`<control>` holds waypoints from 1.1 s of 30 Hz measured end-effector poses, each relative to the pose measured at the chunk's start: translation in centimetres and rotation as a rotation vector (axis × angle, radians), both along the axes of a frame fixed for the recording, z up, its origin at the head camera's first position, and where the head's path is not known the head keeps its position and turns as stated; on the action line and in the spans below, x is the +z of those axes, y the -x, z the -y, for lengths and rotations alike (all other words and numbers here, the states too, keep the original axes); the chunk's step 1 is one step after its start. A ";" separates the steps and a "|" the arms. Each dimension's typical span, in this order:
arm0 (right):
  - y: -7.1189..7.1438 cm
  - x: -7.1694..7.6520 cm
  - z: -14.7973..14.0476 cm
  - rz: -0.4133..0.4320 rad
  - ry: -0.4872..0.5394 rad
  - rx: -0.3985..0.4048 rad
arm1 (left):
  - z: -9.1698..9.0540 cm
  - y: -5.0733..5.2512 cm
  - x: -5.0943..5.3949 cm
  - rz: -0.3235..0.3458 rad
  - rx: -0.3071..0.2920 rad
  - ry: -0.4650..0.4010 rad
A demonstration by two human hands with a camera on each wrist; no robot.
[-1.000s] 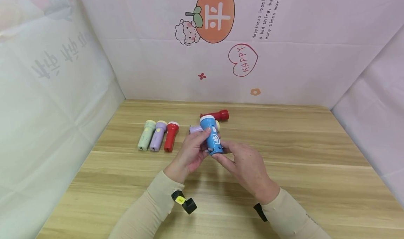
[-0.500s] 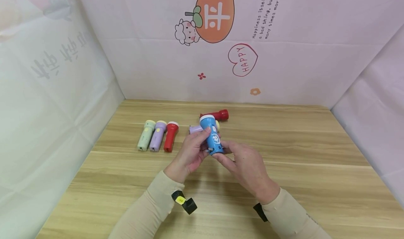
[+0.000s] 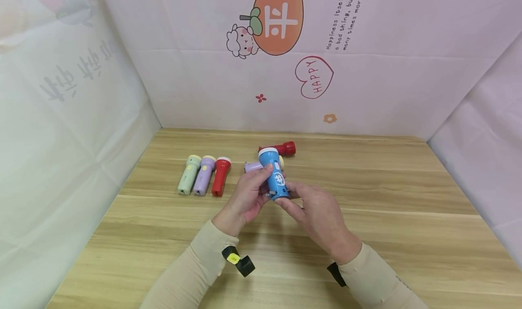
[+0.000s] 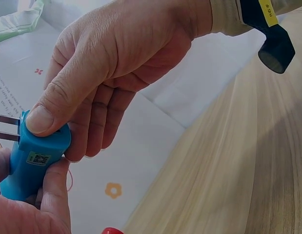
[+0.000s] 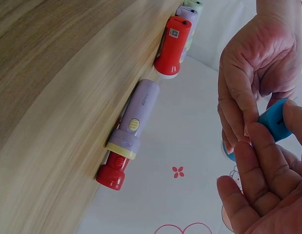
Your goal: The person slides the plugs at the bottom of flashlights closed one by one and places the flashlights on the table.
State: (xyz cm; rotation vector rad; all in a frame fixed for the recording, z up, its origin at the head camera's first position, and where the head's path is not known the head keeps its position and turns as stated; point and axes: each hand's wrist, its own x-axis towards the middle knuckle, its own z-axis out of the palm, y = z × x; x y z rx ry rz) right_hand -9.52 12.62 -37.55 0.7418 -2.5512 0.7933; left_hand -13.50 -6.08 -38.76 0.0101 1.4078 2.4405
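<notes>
Both hands hold a blue flashlight [image 3: 269,159] above the table, its white-rimmed head pointing away. My left hand [image 3: 246,193] grips its body from the left, thumb along the side. My right hand [image 3: 322,214] pinches the tail end, and in the left wrist view the right thumb presses the end face. Two metal plug prongs [image 4: 8,127] stick out of that end, beside a small code sticker [image 4: 39,158]. From the right wrist view, fingers cover most of the blue body.
A green flashlight [image 3: 189,176], a purple one [image 3: 205,176] and a red one [image 3: 221,177] lie side by side at the left. Behind the hands, another purple flashlight [image 5: 143,102] lies in front of a dark red one [image 3: 288,148]. Printed cloth walls [image 3: 367,96] border the wooden table [image 3: 387,177].
</notes>
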 end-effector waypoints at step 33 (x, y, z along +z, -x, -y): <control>0.0 0.0 0.0 0.002 0.041 0.014 | 0.0 0.0 0.0 0.004 -0.001 0.008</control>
